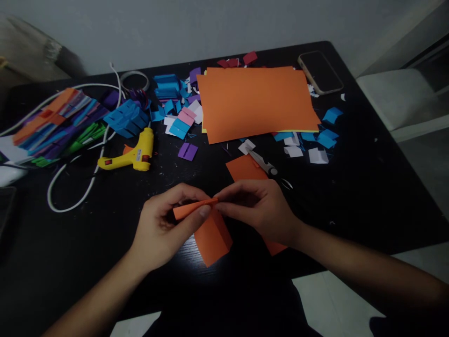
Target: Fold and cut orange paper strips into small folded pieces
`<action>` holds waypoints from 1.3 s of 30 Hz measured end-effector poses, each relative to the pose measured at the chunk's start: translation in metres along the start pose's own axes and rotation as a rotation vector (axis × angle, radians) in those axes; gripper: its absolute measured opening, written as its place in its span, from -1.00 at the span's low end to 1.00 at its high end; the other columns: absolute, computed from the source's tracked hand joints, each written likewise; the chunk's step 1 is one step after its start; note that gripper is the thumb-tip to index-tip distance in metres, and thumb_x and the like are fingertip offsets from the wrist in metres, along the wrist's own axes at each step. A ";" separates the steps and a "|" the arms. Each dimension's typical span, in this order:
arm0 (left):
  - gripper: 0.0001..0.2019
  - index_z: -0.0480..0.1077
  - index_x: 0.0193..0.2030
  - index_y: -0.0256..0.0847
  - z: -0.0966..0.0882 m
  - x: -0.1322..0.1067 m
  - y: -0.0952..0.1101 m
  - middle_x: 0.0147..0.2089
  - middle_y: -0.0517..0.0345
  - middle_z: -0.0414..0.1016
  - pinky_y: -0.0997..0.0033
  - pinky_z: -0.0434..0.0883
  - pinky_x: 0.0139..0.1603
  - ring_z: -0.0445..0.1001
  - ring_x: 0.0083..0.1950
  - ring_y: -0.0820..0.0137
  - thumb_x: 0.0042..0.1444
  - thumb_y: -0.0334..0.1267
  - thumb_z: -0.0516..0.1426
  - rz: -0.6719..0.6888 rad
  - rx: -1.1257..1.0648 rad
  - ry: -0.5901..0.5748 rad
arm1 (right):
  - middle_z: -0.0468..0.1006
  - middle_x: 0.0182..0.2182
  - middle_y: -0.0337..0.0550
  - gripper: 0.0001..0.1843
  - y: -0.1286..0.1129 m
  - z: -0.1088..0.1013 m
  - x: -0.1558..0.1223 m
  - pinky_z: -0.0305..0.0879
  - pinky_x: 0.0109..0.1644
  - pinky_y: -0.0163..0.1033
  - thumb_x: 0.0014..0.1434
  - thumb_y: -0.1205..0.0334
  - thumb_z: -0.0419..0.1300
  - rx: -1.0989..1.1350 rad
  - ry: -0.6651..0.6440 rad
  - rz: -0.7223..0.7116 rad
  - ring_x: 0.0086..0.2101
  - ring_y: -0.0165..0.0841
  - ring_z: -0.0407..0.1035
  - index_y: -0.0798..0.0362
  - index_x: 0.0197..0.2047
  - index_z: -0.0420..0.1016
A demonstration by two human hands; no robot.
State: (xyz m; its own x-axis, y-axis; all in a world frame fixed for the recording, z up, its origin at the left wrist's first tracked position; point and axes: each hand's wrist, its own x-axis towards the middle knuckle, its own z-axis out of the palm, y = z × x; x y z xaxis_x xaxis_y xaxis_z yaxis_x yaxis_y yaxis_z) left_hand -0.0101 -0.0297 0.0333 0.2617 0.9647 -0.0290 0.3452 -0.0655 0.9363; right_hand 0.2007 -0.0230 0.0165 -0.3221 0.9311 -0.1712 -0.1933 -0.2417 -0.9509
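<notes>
Between my two hands is a folded piece of orange paper, held a little above the front of the black table. My left hand pinches its folded upper strip, thumb in front and fingers behind. On the other side, my right hand pinches the strip's right end between thumb and fingertips. A lower flap of the paper hangs down toward me. Another orange sheet lies partly under my right hand and forearm. Scissors rest just beyond that hand, their blades over the sheet.
A yellow glue gun and a looping white cable lie to the left, near bundled coloured paper strips. Large orange sheets are stacked at the back centre, with small paper scraps around them. A phone lies back right.
</notes>
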 end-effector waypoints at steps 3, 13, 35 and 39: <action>-0.96 0.57 -0.21 -0.10 0.001 0.000 0.001 -0.36 0.33 0.60 0.63 0.39 -0.40 0.50 -0.39 0.55 0.25 -0.33 0.29 0.025 0.016 0.016 | 0.77 -0.28 -0.23 -0.84 0.000 0.000 -0.001 0.64 -0.10 -0.31 0.10 0.35 0.51 -0.010 0.004 -0.021 -0.22 -0.36 0.68 0.00 -0.22 0.75; -0.91 0.58 -0.27 -0.10 0.004 0.000 0.001 -0.35 0.33 0.61 0.63 0.42 -0.37 0.53 -0.37 0.56 0.22 -0.39 0.31 0.062 0.027 0.059 | 0.77 -0.28 -0.22 -0.84 0.000 0.001 -0.002 0.64 -0.12 -0.29 0.11 0.35 0.50 -0.083 0.015 -0.066 -0.23 -0.34 0.68 -0.02 -0.21 0.75; -0.92 0.56 -0.22 -0.13 0.004 0.002 -0.003 -0.28 0.27 0.57 0.53 0.43 -0.28 0.53 -0.29 0.52 0.28 -0.39 0.26 0.113 0.024 -0.016 | 0.73 -0.32 -0.29 -0.78 0.007 0.002 -0.004 0.56 -0.22 -0.43 0.06 0.42 0.52 -0.052 0.011 -0.020 -0.29 -0.44 0.65 0.01 -0.22 0.69; -0.90 0.56 -0.23 -0.13 0.004 0.003 -0.003 -0.29 0.28 0.56 0.55 0.42 -0.28 0.52 -0.29 0.53 0.28 -0.41 0.25 0.114 0.010 -0.029 | 0.74 -0.30 -0.28 -0.75 0.007 0.002 -0.004 0.58 -0.18 -0.41 0.06 0.42 0.52 -0.056 -0.003 -0.018 -0.27 -0.43 0.66 0.00 -0.19 0.68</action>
State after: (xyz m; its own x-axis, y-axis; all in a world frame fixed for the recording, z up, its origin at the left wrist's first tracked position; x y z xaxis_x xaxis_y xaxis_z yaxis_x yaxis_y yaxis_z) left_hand -0.0069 -0.0279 0.0294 0.3260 0.9430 0.0667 0.3206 -0.1767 0.9306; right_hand 0.1992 -0.0290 0.0111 -0.3218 0.9343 -0.1533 -0.1469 -0.2093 -0.9668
